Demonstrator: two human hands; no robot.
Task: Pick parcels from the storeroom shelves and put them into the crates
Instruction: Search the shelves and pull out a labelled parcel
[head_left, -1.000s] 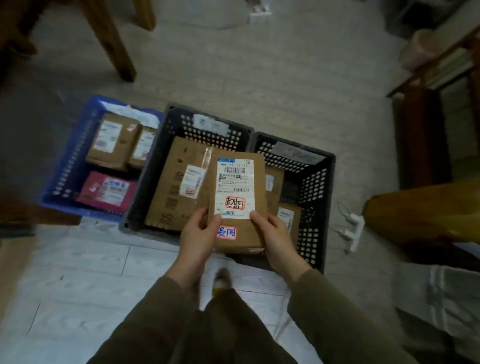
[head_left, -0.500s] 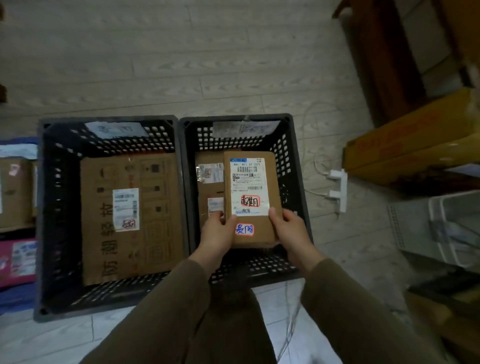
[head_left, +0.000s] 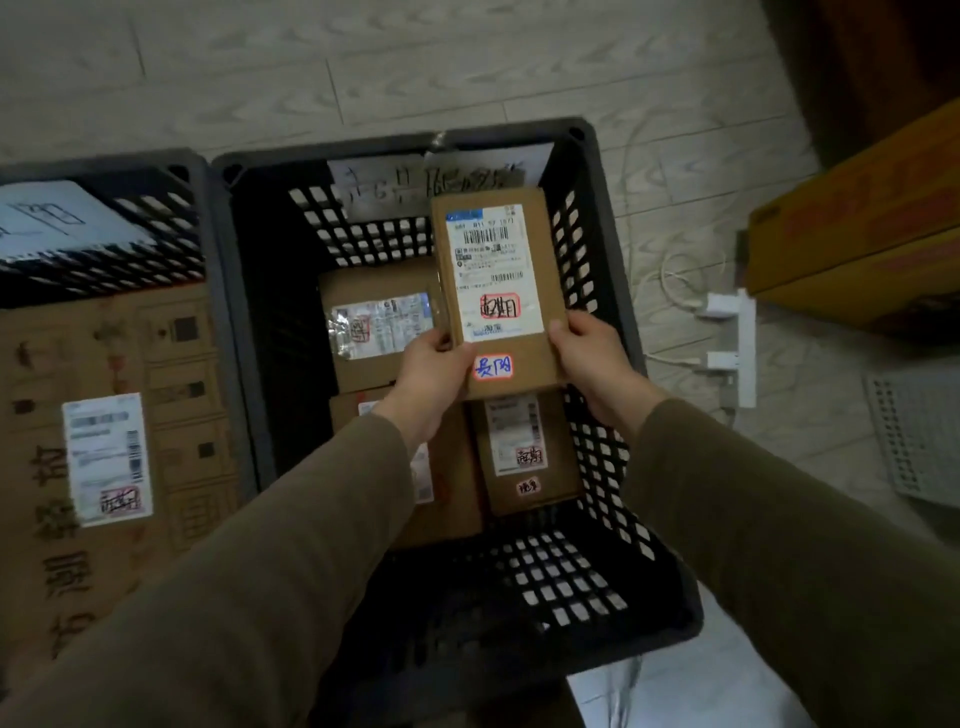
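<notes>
Crates, dark plastic: two, the left crate (head_left: 130, 265) and the right crate (head_left: 589, 260).
Paper signs on them: two, left sign (head_left: 57, 218), right sign (head_left: 384, 182).
Cardboard parcels: five. One large parcel (head_left: 176, 364) in the left crate. Three in the right crate: far parcel (head_left: 363, 280), near-left parcel (head_left: 457, 509), near-right parcel (head_left: 556, 457). One held parcel (head_left: 548, 260).
Hands: two, left hand (head_left: 436, 364), right hand (head_left: 592, 358).
Power strip (head_left: 746, 374): one, with two plugs, far plug (head_left: 719, 306) and near plug (head_left: 722, 361).

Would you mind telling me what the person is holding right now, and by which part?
A brown cardboard parcel, gripped at its near end: left hand on the left edge, right hand on the right.
</notes>
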